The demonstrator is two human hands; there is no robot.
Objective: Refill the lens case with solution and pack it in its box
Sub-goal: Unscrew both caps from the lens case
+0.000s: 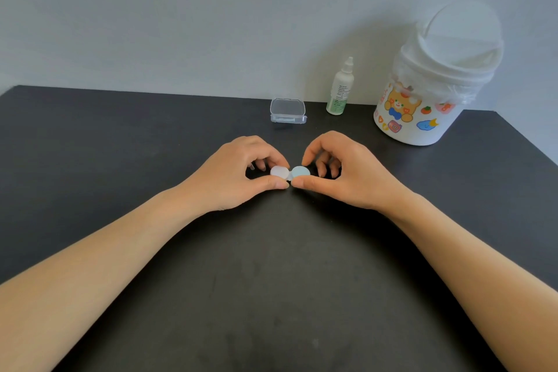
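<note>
Small twin-cup plastic lens case (290,173), one white cap and one pale blue cap, sits on the dark matte worktop (271,281) at frame centre, both caps on. Left hand (238,174) pinches the white-capped cup between thumb and curled fingers. Right hand (347,170) pinches the blue-capped cup the same way; thumb tips nearly meet in front of the case. Both forearms run in from the lower corners of the frame.

Just above the hands in frame: small clear plastic hinged box (287,111), lid standing open, apart from the case. Right of it, upright: small white dropper bottle with green label (339,89), cap on, near the box but not touching.

Upper right of frame: white round lidded bin with cartoon bear stickers (422,100), white liner bag folded over its rim, swing lid tilted. Stands well clear of the bottle.

Pale grey wall (181,24) behind the worktop's far edge.
</note>
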